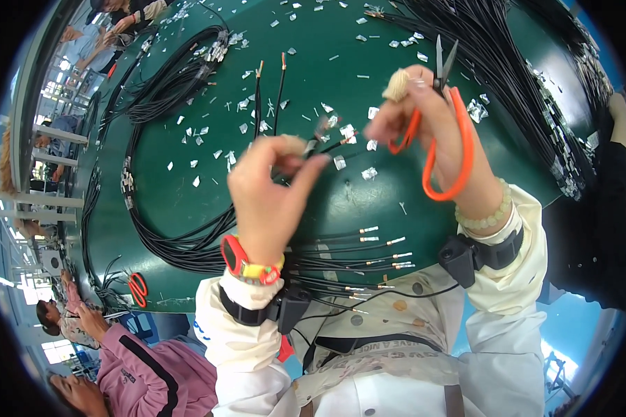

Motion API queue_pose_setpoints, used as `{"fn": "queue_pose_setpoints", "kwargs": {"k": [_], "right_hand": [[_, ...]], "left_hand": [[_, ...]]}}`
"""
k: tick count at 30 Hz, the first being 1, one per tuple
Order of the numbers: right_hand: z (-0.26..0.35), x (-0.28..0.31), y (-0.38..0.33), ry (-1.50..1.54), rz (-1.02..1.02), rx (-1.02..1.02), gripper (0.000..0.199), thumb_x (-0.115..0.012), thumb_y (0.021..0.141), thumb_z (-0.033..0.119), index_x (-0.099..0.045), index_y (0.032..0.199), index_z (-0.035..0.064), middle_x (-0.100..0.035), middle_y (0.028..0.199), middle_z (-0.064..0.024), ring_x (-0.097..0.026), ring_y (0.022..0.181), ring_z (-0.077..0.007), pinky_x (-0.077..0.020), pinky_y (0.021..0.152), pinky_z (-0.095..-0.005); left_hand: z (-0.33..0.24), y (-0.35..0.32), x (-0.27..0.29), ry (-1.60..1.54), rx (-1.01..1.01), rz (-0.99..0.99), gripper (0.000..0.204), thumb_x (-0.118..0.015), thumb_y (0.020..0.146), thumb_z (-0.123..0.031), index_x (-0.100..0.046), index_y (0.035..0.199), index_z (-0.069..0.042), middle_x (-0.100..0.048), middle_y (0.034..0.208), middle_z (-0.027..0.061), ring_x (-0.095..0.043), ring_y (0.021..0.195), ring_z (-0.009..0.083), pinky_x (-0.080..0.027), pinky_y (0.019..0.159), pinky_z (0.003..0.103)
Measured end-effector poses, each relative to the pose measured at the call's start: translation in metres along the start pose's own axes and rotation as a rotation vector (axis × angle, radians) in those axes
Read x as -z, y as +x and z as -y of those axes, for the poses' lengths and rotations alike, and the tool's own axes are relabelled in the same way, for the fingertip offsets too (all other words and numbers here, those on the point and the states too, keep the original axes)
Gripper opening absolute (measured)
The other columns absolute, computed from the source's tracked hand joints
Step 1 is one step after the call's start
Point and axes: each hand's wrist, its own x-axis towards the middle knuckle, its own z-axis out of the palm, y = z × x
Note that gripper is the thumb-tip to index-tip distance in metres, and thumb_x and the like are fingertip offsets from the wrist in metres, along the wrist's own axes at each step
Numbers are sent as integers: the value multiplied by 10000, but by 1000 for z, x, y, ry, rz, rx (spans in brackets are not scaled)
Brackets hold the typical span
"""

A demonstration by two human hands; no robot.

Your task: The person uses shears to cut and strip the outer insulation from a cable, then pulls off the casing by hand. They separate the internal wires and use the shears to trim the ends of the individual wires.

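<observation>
My left hand (pixel 268 187) is closed around a black cable (pixel 335 146) above the middle of the green table, with the cable's stripped end sticking out to the right. Its tip is partly blurred. On the right, my right hand (pixel 442 128) grips orange-handled scissors (pixel 464 160), their blades up and slightly apart. A cream finger cot (pixel 397 85) covers one of its fingertips. Two black cables with coppery ends (pixel 282 69) lie just beyond my left hand. Several cable ends with silvery tips (pixel 379 263) fan out below my hands, near the table's front edge.
Foil scraps (pixel 369 174) litter the green table (pixel 382 201). Coiled black cables (pixel 160 104) lie at the left, and a thick cable bundle (pixel 466 35) at the far right. Red-handled scissors (pixel 138 288) rest near the left edge. A person in pink (pixel 142 375) sits at lower left.
</observation>
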Motion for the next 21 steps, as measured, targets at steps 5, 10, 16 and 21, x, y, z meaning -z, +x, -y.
{"fn": "queue_pose_setpoints", "kwargs": {"k": [5, 10, 16, 21], "right_hand": [[-5, -3, 11, -95, -76, 285, 262, -405, 898, 299, -477, 862, 49, -575, 690, -55, -505, 521, -103, -392, 484, -190], [6, 6, 4, -75, -52, 198, 173, -611, 803, 154, -500, 842, 26, -562, 647, -27, -540, 566, -74, -429, 522, -192], [7, 6, -2, 55, 60, -46, 182, -641, 768, 95, -483, 837, 35, -563, 695, -30, -545, 607, -71, -423, 535, -183], [-16, 2, -4, -63, 112, 81, 186, -648, 748, 40, -476, 819, 28, -570, 706, -38, -546, 625, -66, -437, 550, -194]], "left_hand": [[-8, 12, 27, 357, 250, 258, 211, -683, 653, -46, -539, 807, -33, -517, 606, 55, -538, 533, 180, -429, 507, 260], [-26, 0, 17, 134, -85, 581, 173, -642, 689, -26, -510, 800, -30, -494, 638, 61, -519, 557, 162, -403, 519, 242], [-14, -6, 9, 236, -388, 682, 161, -596, 742, -11, -491, 865, -17, -527, 737, 68, -540, 633, 140, -432, 577, 233], [-14, -11, 9, -220, 259, 477, 100, -581, 777, -44, -521, 829, 17, -577, 704, 82, -570, 609, 188, -439, 553, 244]]}}
